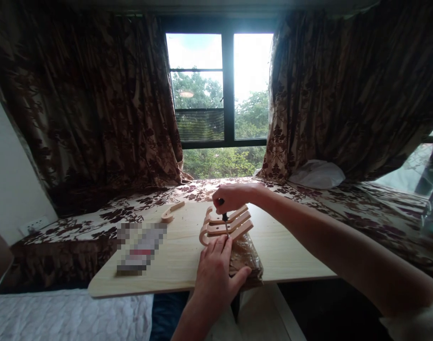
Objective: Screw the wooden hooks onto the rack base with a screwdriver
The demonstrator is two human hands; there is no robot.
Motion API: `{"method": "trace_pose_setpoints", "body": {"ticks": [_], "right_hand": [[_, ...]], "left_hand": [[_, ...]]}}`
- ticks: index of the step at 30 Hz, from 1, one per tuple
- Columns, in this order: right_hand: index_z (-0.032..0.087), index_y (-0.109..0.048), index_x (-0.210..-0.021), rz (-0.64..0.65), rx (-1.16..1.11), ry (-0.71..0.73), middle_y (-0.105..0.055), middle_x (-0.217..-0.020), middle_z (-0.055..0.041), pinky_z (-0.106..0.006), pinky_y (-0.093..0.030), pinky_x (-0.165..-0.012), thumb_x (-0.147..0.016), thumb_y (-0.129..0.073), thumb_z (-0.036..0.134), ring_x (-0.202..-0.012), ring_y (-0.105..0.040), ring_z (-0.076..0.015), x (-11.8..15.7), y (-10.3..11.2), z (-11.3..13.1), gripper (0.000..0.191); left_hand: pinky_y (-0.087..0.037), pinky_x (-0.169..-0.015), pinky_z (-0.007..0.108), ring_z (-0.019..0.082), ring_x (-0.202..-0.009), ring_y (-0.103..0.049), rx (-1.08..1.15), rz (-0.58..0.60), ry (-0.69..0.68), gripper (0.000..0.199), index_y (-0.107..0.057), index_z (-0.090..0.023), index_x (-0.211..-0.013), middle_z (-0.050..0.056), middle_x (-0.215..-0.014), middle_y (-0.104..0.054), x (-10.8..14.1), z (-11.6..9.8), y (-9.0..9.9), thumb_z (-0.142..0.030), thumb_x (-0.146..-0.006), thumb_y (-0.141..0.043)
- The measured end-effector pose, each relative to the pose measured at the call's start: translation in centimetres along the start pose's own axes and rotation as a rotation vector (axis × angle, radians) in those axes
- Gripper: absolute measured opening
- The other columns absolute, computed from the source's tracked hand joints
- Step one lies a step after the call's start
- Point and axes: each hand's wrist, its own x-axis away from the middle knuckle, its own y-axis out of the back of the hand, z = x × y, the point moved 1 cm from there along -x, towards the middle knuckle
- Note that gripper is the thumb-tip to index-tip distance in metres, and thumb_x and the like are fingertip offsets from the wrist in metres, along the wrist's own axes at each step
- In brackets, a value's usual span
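Package (246, 255), brown, wrapped: one, on the table (294, 258). Wooden hooks (213, 229): row of curved pieces, lying on the package. Left hand (216, 272): at the package's left side, fingers laid forward to the nearest hook, thumb spread wide onto the wrapping. Right hand (233, 196): above the package, closed around a screwdriver (225, 221), tip down at the nearest hook. Loose hook (172, 212): one, left of the package, beyond a pixelated item (141, 251).
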Motion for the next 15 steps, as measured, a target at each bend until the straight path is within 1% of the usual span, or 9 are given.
{"method": "trace_pose_setpoints", "body": {"ticks": [2, 5, 8, 10, 12, 15], "right_hand": [[0.015, -0.059, -0.11, -0.02, -0.012, 0.004, -0.061, -0.107, -0.0065, -0.038, -0.051, -0.076, -0.09, -0.054, 0.033, -0.089, -0.06, -0.0186, -0.2, -0.5, -0.1, 0.026], [0.015, -0.058, -0.111, -0.054, -0.007, -0.064, -0.061, -0.107, -0.0067, -0.038, -0.051, -0.075, -0.091, -0.053, 0.034, -0.088, -0.061, -0.0183, -0.4, -1.3, -0.5, 0.028], [0.015, -0.058, -0.111, -0.079, 0.008, -0.122, -0.06, -0.107, -0.0072, -0.038, -0.051, -0.075, -0.091, -0.053, 0.035, -0.088, -0.061, -0.0184, -0.4, -1.4, -0.7, 0.029], [0.015, -0.058, -0.11, -0.082, 0.013, -0.113, -0.061, -0.107, -0.0071, -0.038, -0.051, -0.075, -0.091, -0.053, 0.036, -0.088, -0.061, -0.0184, -0.3, -1.0, -0.6, 0.029], [0.016, -0.059, -0.109, -0.082, 0.011, -0.069, -0.061, -0.106, -0.0067, -0.038, -0.051, -0.075, -0.091, -0.053, 0.036, -0.088, -0.06, -0.0184, -0.1, -0.6, -0.4, 0.028], [0.016, -0.059, -0.109, -0.086, 0.009, -0.024, -0.061, -0.107, -0.0065, -0.038, -0.051, -0.075, -0.091, -0.053, 0.034, -0.088, -0.06, -0.0179, -0.1, -0.5, 0.0, 0.026]], "left_hand": [[-0.029, -0.106, 0.044, 0.029, -0.128, -0.036, 0.002, 0.005, 0.004, 0.067, -0.045, -0.011, -0.132, 0.013, -0.137, -0.045, -0.1, 0.0, -0.1, -0.045, -0.076, -0.06], [-0.028, -0.107, 0.045, 0.03, -0.128, -0.035, 0.003, 0.018, 0.013, 0.069, -0.045, -0.01, -0.132, 0.014, -0.138, -0.044, -0.2, -0.1, 0.0, -0.046, -0.076, -0.06], [-0.028, -0.107, 0.044, 0.03, -0.128, -0.035, 0.001, 0.026, 0.015, 0.068, -0.045, -0.01, -0.132, 0.014, -0.138, -0.043, -0.2, -0.1, 0.1, -0.046, -0.076, -0.06], [-0.028, -0.107, 0.044, 0.029, -0.128, -0.035, 0.0, 0.024, 0.015, 0.068, -0.045, -0.01, -0.132, 0.013, -0.138, -0.044, -0.1, 0.0, 0.1, -0.045, -0.076, -0.06], [-0.028, -0.107, 0.043, 0.029, -0.128, -0.035, -0.001, 0.018, 0.014, 0.067, -0.045, -0.011, -0.132, 0.013, -0.138, -0.044, 0.0, 0.1, 0.1, -0.045, -0.076, -0.06], [-0.029, -0.107, 0.043, 0.029, -0.128, -0.036, 0.002, 0.017, 0.017, 0.068, -0.045, -0.011, -0.132, 0.013, -0.137, -0.045, -0.1, 0.1, -0.1, -0.045, -0.076, -0.06]]}}
